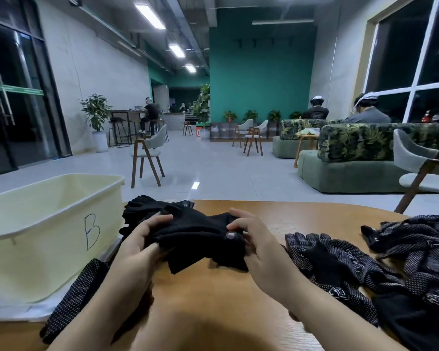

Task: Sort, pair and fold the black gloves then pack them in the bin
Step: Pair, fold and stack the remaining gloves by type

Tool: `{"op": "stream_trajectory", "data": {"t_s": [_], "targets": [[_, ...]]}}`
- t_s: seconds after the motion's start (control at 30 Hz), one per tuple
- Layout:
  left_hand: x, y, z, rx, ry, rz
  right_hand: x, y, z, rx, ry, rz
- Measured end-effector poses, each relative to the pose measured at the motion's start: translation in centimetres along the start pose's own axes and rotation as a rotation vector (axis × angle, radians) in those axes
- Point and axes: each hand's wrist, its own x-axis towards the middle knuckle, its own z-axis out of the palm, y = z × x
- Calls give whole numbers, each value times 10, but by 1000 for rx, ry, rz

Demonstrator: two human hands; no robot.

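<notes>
Item one, the plain black gloves (200, 234): I see them bunched above the middle of the wooden table (302, 219), held between both hands. My view shows the left hand (140, 239) gripping their left end, fingers curled over the top and thumb at the near side. The right hand (251, 236) grips their right end, fingers bent over the fabric and thumb pressed on it; a small pale tag shows by the thumb. A loose flap hangs from the bundle toward the table's near edge.

Item two, a stack of black gloves (147, 209): lies on the table just behind the held bundle, cuffs fanned toward the far edge, close beside the bin.

Item three, the cream bin (48, 224): stands at the table's left side, marked with a blue letter B on its near wall.

Item four, a dotted glove (74, 297): lies at the left near edge, partly under the left forearm.

Item five, a heap of dotted black gloves (365, 269): spreads over the table's right side, reaching its right near corner.
</notes>
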Motion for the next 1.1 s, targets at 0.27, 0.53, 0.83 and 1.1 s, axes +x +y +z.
{"op": "stream_trajectory", "data": {"t_s": [0.27, 0.53, 0.83, 1.1], "targets": [[51, 31, -26, 241, 91, -30, 40, -1, 23, 82, -81, 34], [109, 40, -46, 819, 116, 168, 97, 1, 52, 31, -33, 53], [167, 19, -68, 1292, 103, 98, 150, 15, 85, -65, -149, 266], [163, 2, -52, 1911, -108, -243, 145, 32, 102, -488, -256, 210]]}}
